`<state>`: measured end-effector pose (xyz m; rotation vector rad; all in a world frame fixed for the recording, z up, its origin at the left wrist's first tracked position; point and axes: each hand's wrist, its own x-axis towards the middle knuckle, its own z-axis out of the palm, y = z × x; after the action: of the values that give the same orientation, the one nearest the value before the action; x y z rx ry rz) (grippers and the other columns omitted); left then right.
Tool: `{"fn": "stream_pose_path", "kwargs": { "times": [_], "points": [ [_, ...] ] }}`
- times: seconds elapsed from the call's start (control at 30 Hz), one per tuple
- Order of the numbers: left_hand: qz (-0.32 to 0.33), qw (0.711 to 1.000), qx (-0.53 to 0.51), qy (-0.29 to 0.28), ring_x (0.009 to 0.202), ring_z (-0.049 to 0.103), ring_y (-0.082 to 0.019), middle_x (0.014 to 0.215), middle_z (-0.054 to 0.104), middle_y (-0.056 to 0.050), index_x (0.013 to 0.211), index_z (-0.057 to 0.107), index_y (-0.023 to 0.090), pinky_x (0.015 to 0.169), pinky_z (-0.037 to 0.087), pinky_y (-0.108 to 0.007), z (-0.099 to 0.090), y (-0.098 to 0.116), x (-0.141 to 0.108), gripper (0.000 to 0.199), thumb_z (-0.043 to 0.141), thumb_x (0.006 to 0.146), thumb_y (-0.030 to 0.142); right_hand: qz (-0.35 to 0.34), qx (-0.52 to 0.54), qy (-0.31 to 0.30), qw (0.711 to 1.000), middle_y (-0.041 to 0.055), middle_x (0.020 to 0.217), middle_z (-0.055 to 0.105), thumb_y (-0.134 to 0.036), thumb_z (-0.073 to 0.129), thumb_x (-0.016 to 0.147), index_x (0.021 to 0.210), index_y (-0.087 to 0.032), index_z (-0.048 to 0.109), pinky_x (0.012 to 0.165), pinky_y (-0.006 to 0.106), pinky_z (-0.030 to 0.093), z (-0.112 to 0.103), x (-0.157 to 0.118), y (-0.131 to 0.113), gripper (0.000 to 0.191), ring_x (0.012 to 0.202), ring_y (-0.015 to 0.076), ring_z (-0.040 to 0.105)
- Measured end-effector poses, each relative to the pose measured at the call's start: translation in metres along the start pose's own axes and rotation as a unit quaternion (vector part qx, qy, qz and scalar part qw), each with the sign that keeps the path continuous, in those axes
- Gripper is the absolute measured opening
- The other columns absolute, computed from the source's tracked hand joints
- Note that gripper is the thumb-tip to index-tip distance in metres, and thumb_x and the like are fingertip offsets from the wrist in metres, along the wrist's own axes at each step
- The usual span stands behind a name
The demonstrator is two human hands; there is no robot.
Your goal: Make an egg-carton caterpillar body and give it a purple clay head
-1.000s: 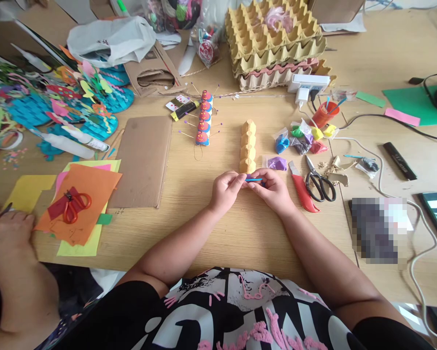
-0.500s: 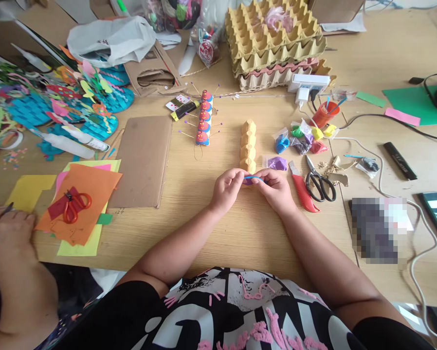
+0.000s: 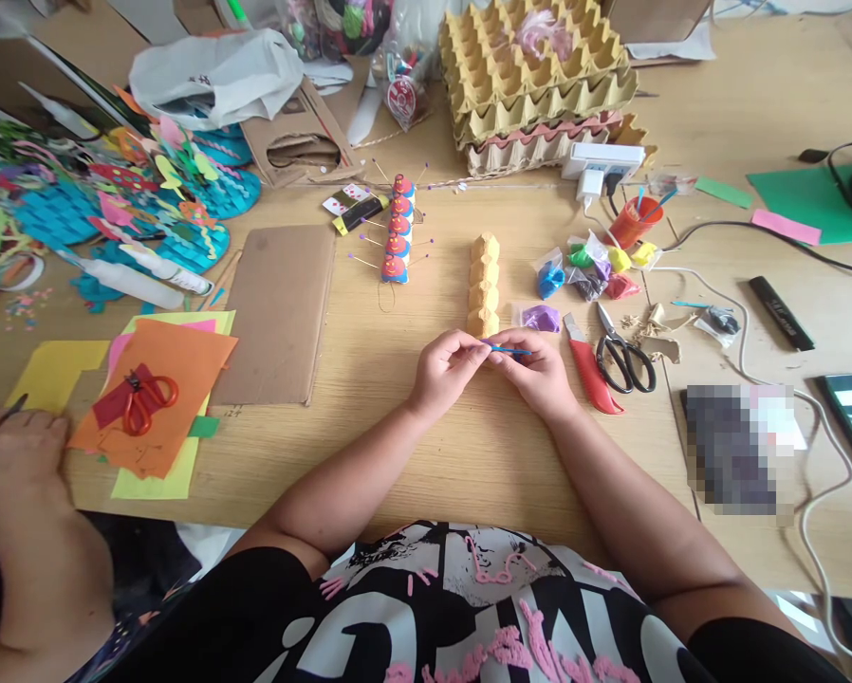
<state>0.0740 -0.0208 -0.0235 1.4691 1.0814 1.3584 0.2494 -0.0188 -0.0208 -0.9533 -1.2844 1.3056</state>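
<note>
My left hand [image 3: 449, 372] and my right hand [image 3: 541, 376] meet just in front of the strip of egg carton [image 3: 484, 280]. Both are closed in a pinch on a thin blue stick [image 3: 512, 351], which lies nearly level across the fingers. The fingertips hide its left end. Beyond my right hand is a bag of purple clay [image 3: 540, 318]. Farther left stands a painted egg-carton caterpillar [image 3: 398, 232], red and blue, with purple-tipped pins sticking out of its sides.
To the right lie a red-handled knife [image 3: 591, 370], black scissors [image 3: 621, 360], bagged clay [image 3: 597, 270] and an orange cup [image 3: 636, 223]. Cardboard [image 3: 276, 318] and coloured paper [image 3: 176, 417] with orange-handled pliers [image 3: 141, 403] lie left. Another person's hand [image 3: 17, 446] rests at far left.
The blue stick has shifted right between my fingers, and my fingertips have come closer together. The purple bit seen under the stick before is hidden now.
</note>
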Motion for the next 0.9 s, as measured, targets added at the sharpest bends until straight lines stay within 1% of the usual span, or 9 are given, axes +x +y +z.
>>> {"fn": "stream_pose_path", "kwargs": {
  "times": [0.07,0.13,0.3,0.43,0.5,0.6,0.67,0.8,0.9],
  "points": [
    [0.0,1.0,0.01,0.0,0.075,0.065,-0.013,0.08,0.074,-0.002,0.083,0.075,0.02,0.074,0.051,-0.026,0.0001,0.0003,0.0003,0.039,0.075,0.096,0.057,-0.004,0.0,0.002,1.0,0.0042,0.096,0.081,-0.056,0.09,0.083,0.095,-0.026,0.081,0.08,0.034,0.062,0.0001,0.0003,0.0001,0.035,0.086,0.0185,0.073],
    [-0.001,1.0,0.016,-0.002,0.073,0.062,-0.013,0.077,0.071,-0.001,0.08,0.073,0.02,0.071,0.049,-0.027,0.0003,0.0008,0.0003,0.043,0.074,0.096,0.06,-0.006,-0.006,0.003,1.0,0.0051,0.096,0.082,-0.057,0.09,0.083,0.093,-0.025,0.08,0.08,0.035,0.063,0.0002,0.0009,-0.0002,0.035,0.086,0.0194,0.074],
    [0.002,0.999,0.028,-0.014,0.071,0.057,-0.013,0.07,0.062,0.001,0.071,0.066,0.019,0.072,0.046,-0.028,-0.0002,0.0025,-0.0001,0.052,0.068,0.098,0.064,-0.007,0.004,0.005,1.0,0.0031,0.084,0.079,-0.059,0.093,0.079,0.085,-0.024,0.078,0.076,0.033,0.061,0.0011,0.0014,-0.0017,0.038,0.078,0.0177,0.071],
    [-0.004,0.999,0.034,-0.023,0.069,0.056,-0.013,0.068,0.06,0.001,0.067,0.064,0.02,0.072,0.046,-0.029,-0.0009,0.0007,-0.0001,0.056,0.067,0.098,0.066,-0.015,0.013,-0.009,1.0,0.0004,0.073,0.073,-0.055,0.094,0.079,0.077,-0.023,0.075,0.069,0.03,0.055,0.0014,0.0013,-0.0037,0.037,0.068,0.0145,0.065],
    [-0.011,1.0,0.018,-0.023,0.072,0.06,-0.014,0.071,0.066,-0.001,0.071,0.068,0.02,0.074,0.049,-0.029,-0.0006,-0.0008,0.0,0.053,0.069,0.097,0.066,-0.016,0.002,-0.008,1.0,-0.0009,0.069,0.069,-0.056,0.093,0.079,0.074,-0.023,0.073,0.066,0.03,0.052,0.0012,0.0013,-0.0047,0.04,0.064,0.013,0.059],
    [-0.038,0.998,-0.044,-0.033,0.085,0.071,-0.016,0.091,0.078,-0.005,0.093,0.076,0.021,0.082,0.056,-0.029,0.0007,-0.0018,-0.0005,0.042,0.074,0.095,0.063,-0.003,-0.016,0.01,1.0,-0.0025,0.065,0.063,-0.059,0.094,0.077,0.072,-0.022,0.071,0.062,0.029,0.047,0.0007,0.001,-0.005,0.044,0.06,0.0117,0.051],
    [-0.044,0.997,-0.061,-0.035,0.091,0.074,-0.017,0.101,0.081,-0.006,0.104,0.077,0.021,0.085,0.057,-0.029,0.0013,-0.0014,-0.0013,0.039,0.077,0.094,0.059,0.004,-0.015,0.019,1.0,-0.0029,0.065,0.062,-0.06,0.094,0.075,0.072,-0.022,0.07,0.062,0.029,0.046,0.0003,0.001,-0.0045,0.045,0.06,0.0117,0.05],
    [-0.02,1.0,-0.015,-0.014,0.088,0.072,-0.015,0.097,0.082,-0.006,0.096,0.078,0.021,0.084,0.056,-0.028,0.0006,-0.0004,-0.0025,0.032,0.076,0.097,0.052,0.006,0.002,0.016,1.0,-0.0021,0.069,0.065,-0.06,0.093,0.077,0.076,-0.023,0.071,0.067,0.031,0.051,0.0,0.0015,-0.0031,0.044,0.062,0.0126,0.054],
    [-0.021,1.0,0.0,-0.003,0.086,0.072,-0.016,0.094,0.082,-0.005,0.093,0.078,0.021,0.084,0.056,-0.029,-0.0003,-0.0005,-0.0019,0.032,0.075,0.097,0.053,0.011,0.02,0.005,1.0,-0.0004,0.077,0.07,-0.063,0.093,0.077,0.084,-0.024,0.072,0.069,0.031,0.054,0.0004,0.0021,-0.0026,0.044,0.069,0.0145,0.06]
  ]
}}
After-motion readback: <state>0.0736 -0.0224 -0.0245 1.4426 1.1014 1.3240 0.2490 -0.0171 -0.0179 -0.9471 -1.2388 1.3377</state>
